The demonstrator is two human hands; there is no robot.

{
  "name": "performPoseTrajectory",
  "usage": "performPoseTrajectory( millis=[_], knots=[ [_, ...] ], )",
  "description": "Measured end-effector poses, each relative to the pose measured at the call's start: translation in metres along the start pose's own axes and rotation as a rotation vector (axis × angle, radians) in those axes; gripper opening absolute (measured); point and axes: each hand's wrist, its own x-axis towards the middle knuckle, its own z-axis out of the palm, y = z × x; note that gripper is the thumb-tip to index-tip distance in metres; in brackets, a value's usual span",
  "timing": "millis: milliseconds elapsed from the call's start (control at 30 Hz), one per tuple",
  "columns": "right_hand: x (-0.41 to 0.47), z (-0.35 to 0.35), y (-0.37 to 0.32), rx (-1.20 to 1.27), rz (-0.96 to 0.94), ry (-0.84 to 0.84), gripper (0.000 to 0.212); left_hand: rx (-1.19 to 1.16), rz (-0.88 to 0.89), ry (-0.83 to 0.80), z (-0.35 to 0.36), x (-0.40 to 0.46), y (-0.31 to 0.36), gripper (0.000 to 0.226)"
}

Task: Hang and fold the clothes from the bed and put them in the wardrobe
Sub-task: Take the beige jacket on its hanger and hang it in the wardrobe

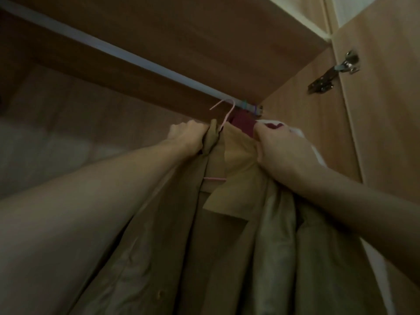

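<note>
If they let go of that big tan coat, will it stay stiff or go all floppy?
Probably floppy: the tan coat hangs in long soft folds and bunches where the left hand grips it. It may feel fairly heavy, since both hands hold it up. The thin pink wire hanger might bend a little.

No text, label, brand or number can be read anywhere. The coat between the hands shows plain fabric, with no tag legible.
</note>
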Motion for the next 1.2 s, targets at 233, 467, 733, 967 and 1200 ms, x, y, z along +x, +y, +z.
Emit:
performPoseTrajectory(
  millis=[233,467,733,967,1200],
  knots=[
    [0.076,-0.013,-0.001,-0.131,0.113,0.058,0.004,-0.473,-0.129,0.123,0.036,0.06,-0.004,0.02],
    [0.131,0.017,0.007,-0.301,0.227,0.031,0.013,-0.46,-0.065,-0.018,0.101,0.093,0.0,0.052],
    [0.115,0.073,0.034,-0.367,0.153,0.069,0.026,-0.443,-0.034,-0.169,0.182,0.057,0.015,0.028],
    [0.099,0.086,0.039,-0.395,0.067,0.192,0.027,-0.32,0.102,-0.218,0.189,-0.014,0.034,0.061],
    [0.067,0.1,0.021,-0.389,0.136,-0.006,0.057,0.258,0.277,-0.19,0.17,-0.082,0.023,0.073]
  ],
)
